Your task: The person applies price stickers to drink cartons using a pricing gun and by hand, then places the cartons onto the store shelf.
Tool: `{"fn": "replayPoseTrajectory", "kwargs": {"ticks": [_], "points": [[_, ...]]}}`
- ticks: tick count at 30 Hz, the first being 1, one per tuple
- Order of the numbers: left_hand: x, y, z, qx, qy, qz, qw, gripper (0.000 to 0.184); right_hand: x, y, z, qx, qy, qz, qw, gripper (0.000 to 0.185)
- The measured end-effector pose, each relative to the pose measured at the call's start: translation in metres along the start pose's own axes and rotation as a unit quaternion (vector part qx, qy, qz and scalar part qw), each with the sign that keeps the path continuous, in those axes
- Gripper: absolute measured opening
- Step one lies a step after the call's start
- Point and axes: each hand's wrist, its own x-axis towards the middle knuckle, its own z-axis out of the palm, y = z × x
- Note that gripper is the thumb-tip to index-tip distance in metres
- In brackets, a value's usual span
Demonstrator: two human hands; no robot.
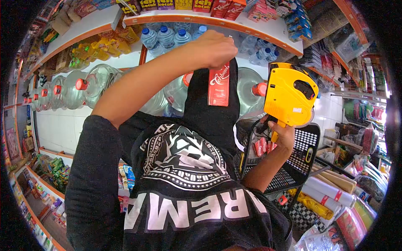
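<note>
My left hand (217,49) is closed at the upper end of a red Tehbotol drink carton (219,87). The carton shows in front of my black trousers, its lower part in plain sight and its top hidden by the hand. Wrapped round the handle of a yellow price labeller (289,95) is my right hand (283,136), off to the right. The labeller is upright, apart from the carton.
Below my right hand stands a black plastic basket (307,146) with red packs (263,146) inside. Large clear water jugs (102,81) line the floor ahead. Behind them, a shelf (268,31) carries drink cartons above blue-capped bottles (166,37). Rolled sheets (326,192) lie at right.
</note>
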Motion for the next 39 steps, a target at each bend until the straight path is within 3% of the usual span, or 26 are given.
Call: {"fn": "replayPoseTrajectory", "kwargs": {"ticks": [3, 7, 10, 15, 19, 22, 27, 30, 32, 34, 36, 39], "points": [[0.000, 0.000, 0.002, 0.005, -0.015, -0.008, 1.000, 0.007, 0.000, 0.001, 0.000, 0.001, 0.001, -0.012, 1.000, 0.049], [0.003, -0.011, 0.025, 0.000, 0.082, -0.030, 0.996, 0.010, 0.001, 0.013, -0.010, -0.016, 0.041, -0.018, 0.999, 0.047], [0.002, -0.017, 0.020, -0.108, -0.009, -0.085, 0.990, 0.013, 0.000, 0.005, -0.007, -0.008, 0.012, -0.009, 1.000, 0.046], [-0.001, -0.037, 0.032, -0.212, 0.010, -0.097, 0.973, 0.022, -0.001, 0.004, -0.005, 0.018, 0.010, -0.011, 1.000, 0.044], [-0.007, -0.039, 0.036, -0.246, -0.061, -0.091, 0.963, 0.024, 0.001, 0.005, -0.008, -0.011, -0.002, -0.007, 1.000, 0.039], [-0.011, -0.033, 0.041, -0.403, -0.121, -0.157, 0.894, 0.025, 0.001, 0.005, -0.007, -0.004, 0.000, -0.001, 1.000, 0.043], [-0.016, -0.042, 0.063, -0.556, -0.091, -0.126, 0.817, 0.024, 0.003, 0.019, -0.015, -0.006, 0.050, -0.008, 0.999, 0.043], [-0.018, -0.046, 0.063, -0.674, -0.118, -0.149, 0.714, 0.026, 0.002, 0.006, -0.008, -0.005, 0.011, 0.000, 1.000, 0.042], [-0.018, -0.039, 0.060, -0.658, -0.112, -0.176, 0.724, 0.026, 0.003, 0.006, -0.008, -0.005, -0.008, 0.003, 1.000, 0.042], [-0.020, -0.028, 0.056, -0.624, -0.102, -0.229, 0.740, 0.026, 0.005, 0.020, -0.016, -0.030, 0.033, -0.011, 0.999, 0.040], [-0.022, -0.024, 0.062, -0.629, -0.093, -0.223, 0.739, 0.026, 0.003, 0.023, -0.022, -0.044, 0.053, -0.019, 0.997, 0.040], [-0.025, -0.022, 0.074, -0.626, -0.070, -0.204, 0.749, 0.027, 0.000, 0.001, -0.007, -0.044, 0.007, 0.030, 0.999, 0.037]]}}
